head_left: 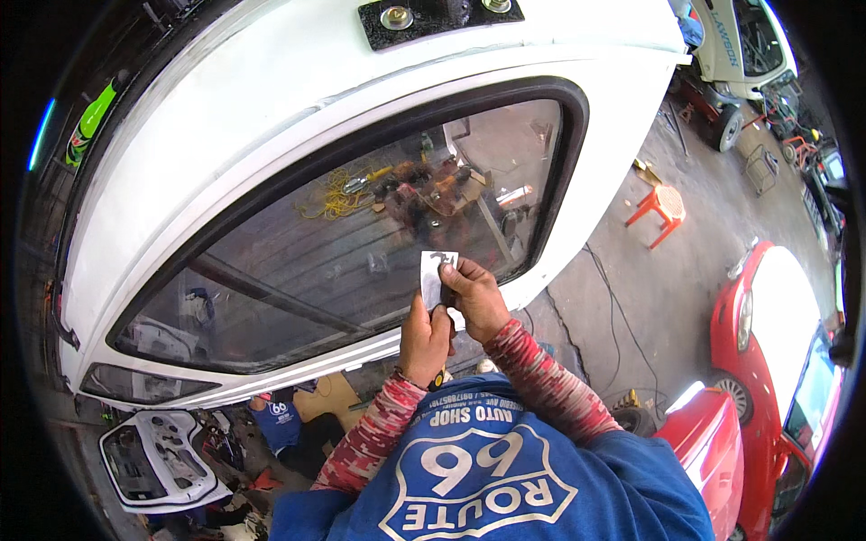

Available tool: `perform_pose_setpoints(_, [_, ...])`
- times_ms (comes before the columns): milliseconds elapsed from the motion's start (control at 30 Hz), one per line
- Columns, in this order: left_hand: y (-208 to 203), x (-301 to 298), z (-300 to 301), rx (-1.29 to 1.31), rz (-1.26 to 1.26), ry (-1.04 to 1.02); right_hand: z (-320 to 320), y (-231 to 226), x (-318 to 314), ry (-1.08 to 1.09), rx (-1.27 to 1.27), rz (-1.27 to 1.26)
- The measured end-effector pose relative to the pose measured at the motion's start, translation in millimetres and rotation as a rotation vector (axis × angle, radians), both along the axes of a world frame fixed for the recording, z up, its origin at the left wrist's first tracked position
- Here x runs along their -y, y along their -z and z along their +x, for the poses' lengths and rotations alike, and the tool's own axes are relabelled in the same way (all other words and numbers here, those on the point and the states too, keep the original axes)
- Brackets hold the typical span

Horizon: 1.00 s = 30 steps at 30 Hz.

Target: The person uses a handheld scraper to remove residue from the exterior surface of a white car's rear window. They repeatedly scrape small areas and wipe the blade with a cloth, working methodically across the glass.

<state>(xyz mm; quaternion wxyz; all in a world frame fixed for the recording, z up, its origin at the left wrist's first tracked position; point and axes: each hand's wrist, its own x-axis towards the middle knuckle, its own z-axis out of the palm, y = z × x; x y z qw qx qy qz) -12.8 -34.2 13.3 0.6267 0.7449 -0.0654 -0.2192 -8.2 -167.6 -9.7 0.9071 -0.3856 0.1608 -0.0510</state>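
While the left hand [424,347] and right hand [480,305] pinch a white card [432,281], its upper edge juts free past the fingers [454,281]; rightward curves a black window seal [575,126], then floor [686,279].

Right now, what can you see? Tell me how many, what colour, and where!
paper: 1, white with dark marks, centre
big car body: 1, white, middle and upper left
side window: 1, clear, black-rimmed, middle
bolted plate: 1, black, top middle
tangled cord: 1, yellow, seen in the window
bottle-like thing: 1, green, upper left
far vehicle: 1, white, upper right
stool: 1, orange, right
parked car: 1, red, lower right
shiny panel: 1, red, lower right
loose door: 1, white, lower left
other person: 1, in blue, lower left
small clutter: uncounted, mixed, lower left
shirt: 1, blue, bottom
sleeves: 2, red and white, lower middle
left fingers: several, bare, holding the paper
right fingers: several, bare, holding it too
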Motion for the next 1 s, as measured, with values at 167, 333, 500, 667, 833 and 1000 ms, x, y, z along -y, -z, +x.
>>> perform_pose_setpoints(167, [-5.8, 2.3, -1.0, 0.116, -0.049, 0.029, -0.1, -5.2, 6.1, -0.058, 0.065, -0.003])
perform_pose_setpoints(333, [-12.4, 0.1, -2.4, 0.094, -0.026, 0.031, 2.5, -3.0, 4.9, -0.085, 0.014, 0.022])
perform_pose_setpoints(500, [-15.7, 0.0, -3.1, 0.067, -0.021, 0.015, 3.7, -4.5, 6.4, -0.094, 0.068, 0.013])
perform_pose_setpoints(667, [-18.9, -2.2, 0.4, 0.173, -0.023, 0.039, 5.7, -9.6, 7.9, -0.08, 0.061, -0.024])
perform_pose_setpoints(833, [-21.6, -5.5, 3.8, 0.094, 0.062, 0.046, 7.0, -8.6, 6.1, -0.143, -0.082, 0.032])
perform_pose_setpoints(1000, [-24.6, -7.2, 5.2, 0.105, 0.077, 0.067, 6.9, -8.0, 4.9, -0.069, 0.04, 0.017])
